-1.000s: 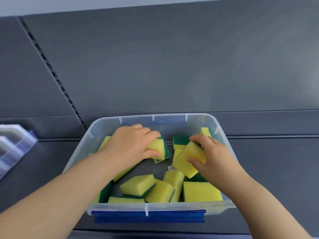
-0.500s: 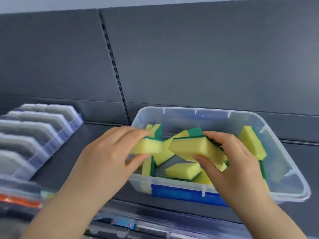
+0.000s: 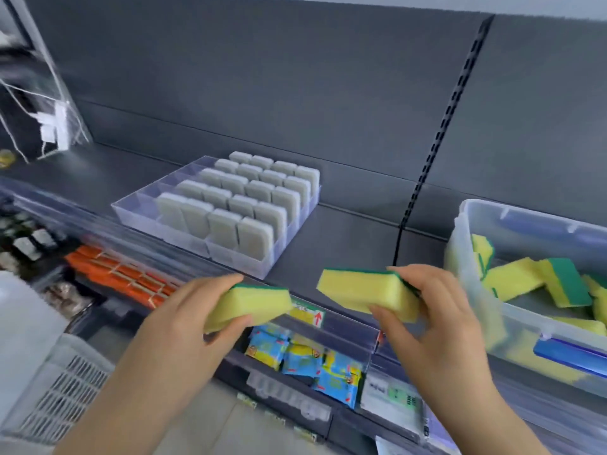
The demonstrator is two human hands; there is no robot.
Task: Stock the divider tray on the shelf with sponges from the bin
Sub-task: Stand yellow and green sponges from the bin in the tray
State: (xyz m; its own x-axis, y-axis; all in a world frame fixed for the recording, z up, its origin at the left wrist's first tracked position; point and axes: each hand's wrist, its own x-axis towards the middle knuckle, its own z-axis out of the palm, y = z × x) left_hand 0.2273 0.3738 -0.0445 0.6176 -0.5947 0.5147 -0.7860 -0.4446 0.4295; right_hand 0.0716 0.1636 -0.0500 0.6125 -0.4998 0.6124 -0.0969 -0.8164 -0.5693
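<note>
Left hand: the left hand (image 3: 184,326) was closest to the camera, out in front of the shelf edge, thumb under and fingers over one sponge, gripping it pretty firmly.
Left sponge: the left sponge (image 3: 253,307) was chunky yellow foam with a thin green scrub layer on top, tilted a bit, hanging over the lower shelf stuff.
Right hand: the right hand (image 3: 437,326) was pinching the right end of another sponge, thumb below, fingers wrapped over the green side.
Right sponge: the right sponge (image 3: 364,292) had the same look, yellow body, green strip along the top edge, held roughly level just off the front edge of the shelf (image 3: 354,224).
Snack packets: blue and yellow snack packets (image 3: 308,359) sat on the shelf below, between the two hands.
Bin: the clear bin (image 3: 473,257) with a blue latch sat at the right end of the shelf, with more yellow and green sponges lying loose inside.
Divider tray: the divider tray (image 3: 138,208) was further back, toward the left of the shelf, well apart from the bin. It's clear plastic, its lanes filled with upright grey-white pads, and the leftmost lane looked bare.
</note>
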